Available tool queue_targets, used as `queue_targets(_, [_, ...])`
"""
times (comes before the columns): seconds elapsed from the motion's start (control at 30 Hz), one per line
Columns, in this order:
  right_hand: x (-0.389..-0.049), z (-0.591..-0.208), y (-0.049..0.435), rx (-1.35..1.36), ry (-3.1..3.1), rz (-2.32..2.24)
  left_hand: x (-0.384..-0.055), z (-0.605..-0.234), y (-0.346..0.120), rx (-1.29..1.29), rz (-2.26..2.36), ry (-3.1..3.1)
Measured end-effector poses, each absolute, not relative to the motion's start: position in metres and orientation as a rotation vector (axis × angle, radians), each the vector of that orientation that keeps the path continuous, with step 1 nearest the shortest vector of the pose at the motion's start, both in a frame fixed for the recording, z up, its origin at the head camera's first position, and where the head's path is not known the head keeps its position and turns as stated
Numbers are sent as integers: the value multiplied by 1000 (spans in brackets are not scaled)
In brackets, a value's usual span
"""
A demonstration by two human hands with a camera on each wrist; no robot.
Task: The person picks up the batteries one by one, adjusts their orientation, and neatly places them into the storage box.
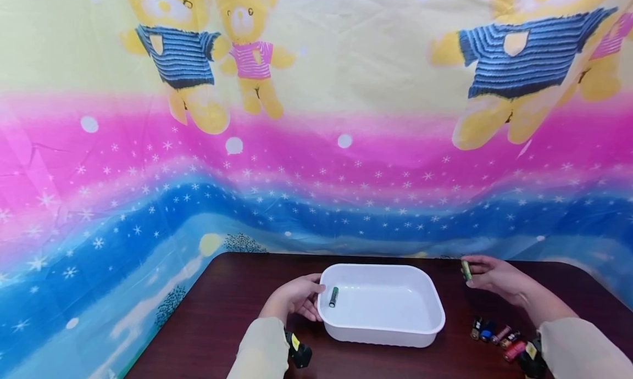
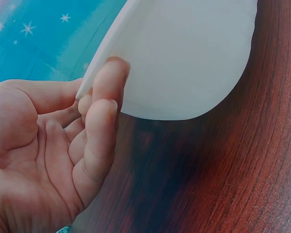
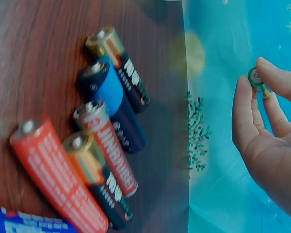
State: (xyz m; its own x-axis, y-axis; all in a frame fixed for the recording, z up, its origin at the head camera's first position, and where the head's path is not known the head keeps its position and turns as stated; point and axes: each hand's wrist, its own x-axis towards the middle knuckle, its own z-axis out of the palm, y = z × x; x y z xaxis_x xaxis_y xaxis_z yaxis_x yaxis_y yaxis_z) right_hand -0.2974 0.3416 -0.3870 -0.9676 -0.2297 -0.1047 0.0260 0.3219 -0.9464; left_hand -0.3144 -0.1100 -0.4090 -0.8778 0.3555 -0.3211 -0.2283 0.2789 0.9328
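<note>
My left hand (image 1: pixel 300 297) grips the left rim of a white plastic basin (image 1: pixel 383 335), thumb at the top edge and fingers against the outer wall, as the left wrist view also shows for the hand (image 2: pixel 63 150). Inside the basin, near its left end, lies one dark green battery (image 1: pixel 333 297). Off to the right of the basin, my right hand (image 1: pixel 499 280) pinches a green battery (image 1: pixel 466 269) between thumb and fingertips, raised over the table's far part. In the right wrist view, the held battery (image 3: pixel 255 76) shows its flat end.
Several loose batteries lie in a row by the right forearm: a red one (image 3: pixel 58 174), a silver and red one (image 3: pixel 106 148), a blue and black one (image 3: pixel 111 104), and gold and black ones. The dark wooden table (image 1: pixel 198 324) meets a patterned cloth (image 1: pixel 316 165) behind.
</note>
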Motion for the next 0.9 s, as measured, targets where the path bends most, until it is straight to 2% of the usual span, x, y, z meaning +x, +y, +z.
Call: queue_targets(0.9, [-315, -357, 289, -223, 2346, -1716, -313, -406, -110, 108, 1632, 2084])
